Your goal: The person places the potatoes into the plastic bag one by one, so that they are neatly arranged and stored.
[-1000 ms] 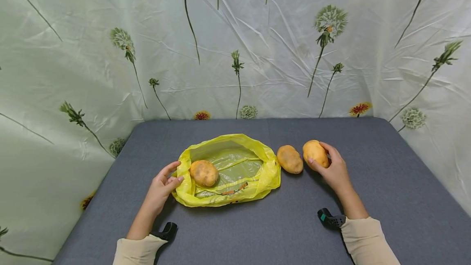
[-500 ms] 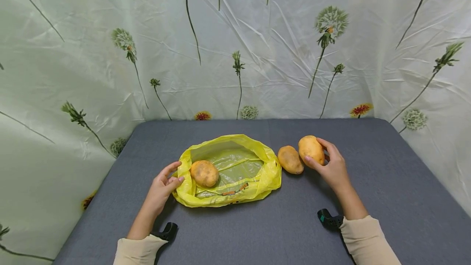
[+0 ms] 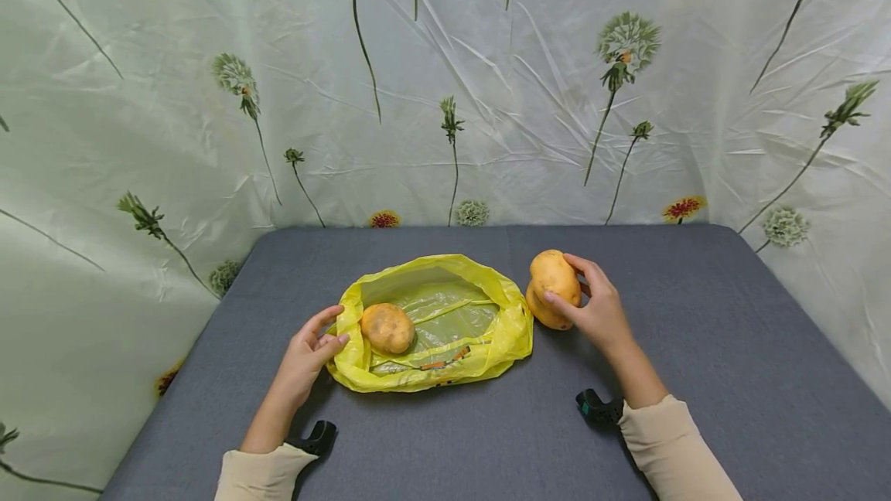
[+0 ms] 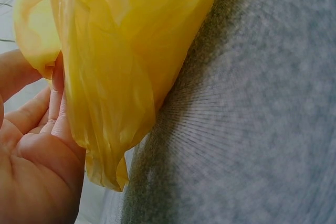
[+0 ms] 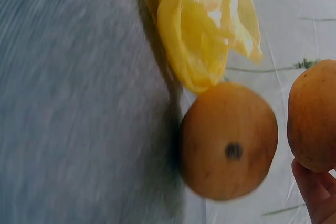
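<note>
A yellow plastic bag [image 3: 511,339] lies with its mouth open in the middle of the table. One potato [image 3: 387,328] rests inside it, at the left. My left hand [image 3: 306,350] pinches the bag's left rim between thumb and fingers; in the left wrist view yellow film [image 4: 115,77] hangs beside that palm. My right hand [image 3: 597,311] grips a potato [image 3: 557,277], held up off the table. Below and partly behind it, another potato [image 3: 543,317] sits on the table against the bag's right side. The right wrist view shows these two potatoes apart.
The dark grey cloth-covered table [image 3: 445,447] ends at a pale curtain [image 3: 529,99] printed with dandelions, which hangs behind it and along the sides. A black wrist strap device [image 3: 599,408] sits on each forearm.
My right hand has lifted its potato and carried it left, so that it now partly covers the potato on the table. The left hand and the bag stay as they were.
</note>
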A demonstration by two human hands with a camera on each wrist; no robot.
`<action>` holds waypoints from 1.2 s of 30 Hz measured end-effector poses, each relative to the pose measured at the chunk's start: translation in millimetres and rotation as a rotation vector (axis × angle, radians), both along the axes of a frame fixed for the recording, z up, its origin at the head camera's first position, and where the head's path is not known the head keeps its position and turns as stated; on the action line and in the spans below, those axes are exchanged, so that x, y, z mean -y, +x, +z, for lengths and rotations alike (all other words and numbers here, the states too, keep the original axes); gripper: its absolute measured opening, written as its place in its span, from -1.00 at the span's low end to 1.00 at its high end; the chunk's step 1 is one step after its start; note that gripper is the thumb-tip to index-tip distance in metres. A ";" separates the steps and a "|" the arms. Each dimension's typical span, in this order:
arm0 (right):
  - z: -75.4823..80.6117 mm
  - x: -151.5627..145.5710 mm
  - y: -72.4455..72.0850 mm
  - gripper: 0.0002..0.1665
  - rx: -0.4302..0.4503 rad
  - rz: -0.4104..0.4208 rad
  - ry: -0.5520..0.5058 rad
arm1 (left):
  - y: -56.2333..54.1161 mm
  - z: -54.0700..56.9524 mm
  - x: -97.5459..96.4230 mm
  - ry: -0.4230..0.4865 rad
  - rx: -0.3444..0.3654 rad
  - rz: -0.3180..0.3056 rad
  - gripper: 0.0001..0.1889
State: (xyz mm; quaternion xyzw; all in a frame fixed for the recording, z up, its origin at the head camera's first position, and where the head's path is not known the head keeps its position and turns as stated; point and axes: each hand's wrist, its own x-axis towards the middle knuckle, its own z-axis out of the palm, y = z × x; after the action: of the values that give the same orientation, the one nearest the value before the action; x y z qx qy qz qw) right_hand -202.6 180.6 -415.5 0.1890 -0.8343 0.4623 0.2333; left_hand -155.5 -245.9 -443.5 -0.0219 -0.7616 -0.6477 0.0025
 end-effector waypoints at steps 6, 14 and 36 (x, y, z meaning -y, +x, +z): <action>7.4 19.3 -0.2 -0.24 0.006 0.048 -0.021 | 0.3 0.1 0.1 0.003 0.004 -0.002 -0.45; 35.7 52.7 13.4 -0.28 0.015 0.111 -0.035 | 0.4 0.6 0.1 0.010 -0.003 -0.008 -0.45; -4.9 104.8 -17.0 -0.22 0.083 0.325 0.006 | -0.7 -0.1 0.7 -0.009 -0.009 -0.003 -0.46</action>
State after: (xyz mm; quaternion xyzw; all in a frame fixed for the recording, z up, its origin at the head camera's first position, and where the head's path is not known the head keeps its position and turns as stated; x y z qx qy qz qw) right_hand -219.7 75.8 -420.4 0.3031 -0.8030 0.4989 0.1203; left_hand -156.2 -246.6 -443.6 -0.0258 -0.7644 -0.6442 0.0048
